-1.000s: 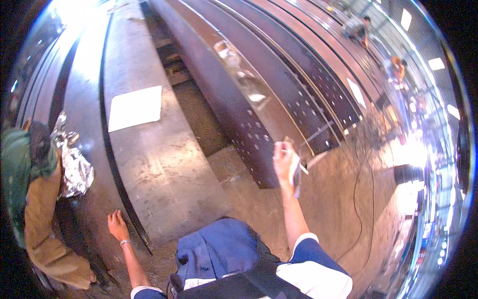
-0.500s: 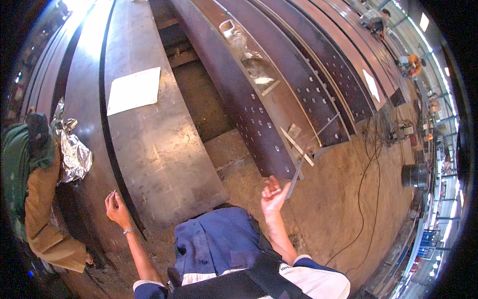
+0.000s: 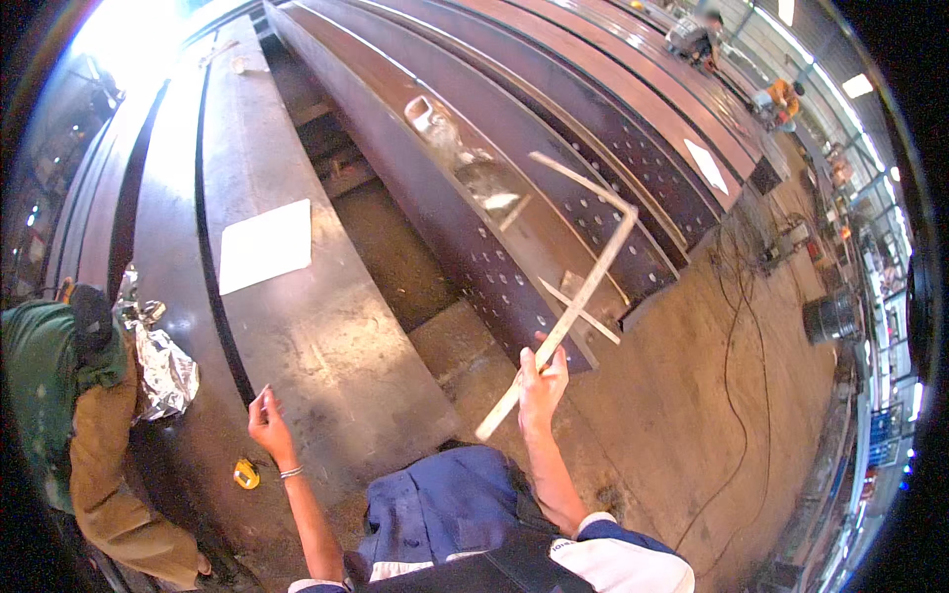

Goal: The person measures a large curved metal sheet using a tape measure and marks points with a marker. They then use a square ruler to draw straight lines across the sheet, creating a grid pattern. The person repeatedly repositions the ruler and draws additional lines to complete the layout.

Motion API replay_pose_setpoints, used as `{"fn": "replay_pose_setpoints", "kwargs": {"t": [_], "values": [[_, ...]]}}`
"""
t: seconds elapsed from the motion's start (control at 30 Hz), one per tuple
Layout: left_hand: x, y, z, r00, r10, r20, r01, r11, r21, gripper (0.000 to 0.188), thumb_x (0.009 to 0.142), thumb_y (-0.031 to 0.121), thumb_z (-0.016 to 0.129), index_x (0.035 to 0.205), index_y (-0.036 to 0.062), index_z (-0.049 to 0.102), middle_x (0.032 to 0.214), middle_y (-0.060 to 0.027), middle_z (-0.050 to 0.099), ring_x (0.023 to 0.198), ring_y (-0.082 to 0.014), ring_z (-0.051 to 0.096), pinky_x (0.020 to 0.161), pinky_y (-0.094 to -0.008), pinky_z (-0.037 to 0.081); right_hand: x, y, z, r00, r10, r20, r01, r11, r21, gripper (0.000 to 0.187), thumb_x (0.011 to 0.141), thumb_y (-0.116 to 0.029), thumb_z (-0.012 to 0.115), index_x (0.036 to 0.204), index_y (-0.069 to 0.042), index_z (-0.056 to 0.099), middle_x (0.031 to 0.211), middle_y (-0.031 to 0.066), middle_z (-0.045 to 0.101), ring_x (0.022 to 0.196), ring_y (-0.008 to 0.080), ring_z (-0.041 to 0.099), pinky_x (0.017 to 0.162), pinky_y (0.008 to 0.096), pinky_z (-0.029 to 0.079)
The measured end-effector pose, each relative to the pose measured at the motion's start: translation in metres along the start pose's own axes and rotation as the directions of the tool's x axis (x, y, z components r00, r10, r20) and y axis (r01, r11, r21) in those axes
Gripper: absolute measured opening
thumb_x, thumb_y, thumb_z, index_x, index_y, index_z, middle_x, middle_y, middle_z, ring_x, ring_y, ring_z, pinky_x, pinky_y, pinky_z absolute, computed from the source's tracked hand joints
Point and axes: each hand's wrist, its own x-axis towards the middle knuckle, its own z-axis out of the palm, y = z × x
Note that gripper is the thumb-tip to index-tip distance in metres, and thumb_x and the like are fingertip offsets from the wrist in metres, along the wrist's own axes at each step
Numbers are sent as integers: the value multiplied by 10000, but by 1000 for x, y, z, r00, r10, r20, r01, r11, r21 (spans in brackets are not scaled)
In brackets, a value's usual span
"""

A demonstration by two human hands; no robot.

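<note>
My right hand (image 3: 543,390) is closed around the long arm of an L-shaped steel square (image 3: 583,296). The square is held up over the end of a rust-brown beam (image 3: 455,252) with rows of bolt holes, its corner pointing away from me. My left hand (image 3: 269,425) is pinched above the near left edge of a broad bare steel beam (image 3: 346,371). Whatever sits in its fingertips is too small to make out. Beside that hand lies a yellow tape measure (image 3: 246,474). A white sheet of paper (image 3: 265,247) rests farther up the broad beam.
At my left a person in green (image 3: 44,366) bends close by, next to a crumpled silver foil bag (image 3: 166,371). Thin cables (image 3: 736,395) trail over the floor near a dark bucket (image 3: 828,318) at right. Two people (image 3: 697,40) work far right. A gap separates the beams.
The square, seen nearly edge-on before, has turned and now shows its full L shape. My left hand has shifted slightly right, and the tape measure has come into sight. The whole view has shifted.
</note>
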Motion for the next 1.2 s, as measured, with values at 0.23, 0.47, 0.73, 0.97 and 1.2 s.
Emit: {"fn": "replay_pose_setpoints", "kwargs": {"t": [0.23, 0.47, 0.73, 0.97, 1.2], "values": [[7, 89, 33, 972, 20, 233, 31, 977, -211, 227, 1006, 165, 661, 1123, -8, 750, 921, -70, 759, 783, -129, 715, 714, -269, 583, -50, -63, 44, 805, 38, 592, 78, 983, -169, 339, 938, -142, 726, 1258, -63, 650, 632, -91, 554, 547, 9, 444, 508, 215, 330], [-7, 203, 44, 769, 166, 617, 116, 913, -390, 300, 1017, 174, 649, 1260, 3, 695, 1001, -73, 756, 897, -120, 715, 767, -278, 596, -89, -74, 70, 495, 126, 859, 37, 985, -166, 381, 927, -120, 751, 1271, -6, 634, 669, -62, 589, 587, 10, 525, 539, 189, 376], [-13, 248, 27, 737, 260, 624, 117, 860, -497, 316, 1019, 163, 651, 1301, 20, 670, 1034, -32, 736, 961, -101, 710, 797, -241, 579, -108, -48, 92, 354, 58, 934, 174, 977, -126, 366, 933, -131, 745, 1279, -44, 666, 673, -30, 622, 559, 24, 493, 510, 234, 383], [0, 240, 39, 793, 213, 570, 102, 877, -470, 251, 1001, 171, 676, 1180, 0, 718, 944, -39, 756, 871, -94, 720, 715, -246, 578, -104, -35, 111, 404, 13, 914, 299, 943, -146, 274, 956, -198, 730, 1167, -28, 690, 661, -3, 619, 561, 42, 505, 510, 257, 397], [29, 120, 116, 815, -68, 576, 250, 938, -242, 264, 987, 229, 695, 1023, -29, 737, 845, -61, 758, 743, -88, 691, 615, -282, 570, -108, 38, 99, 712, 214, 669, 73, 925, -373, 282, 1025, -279, 638, 1019, -1, 681, 648, 42, 655, 554, 75, 566, 507, 291, 428]]}}
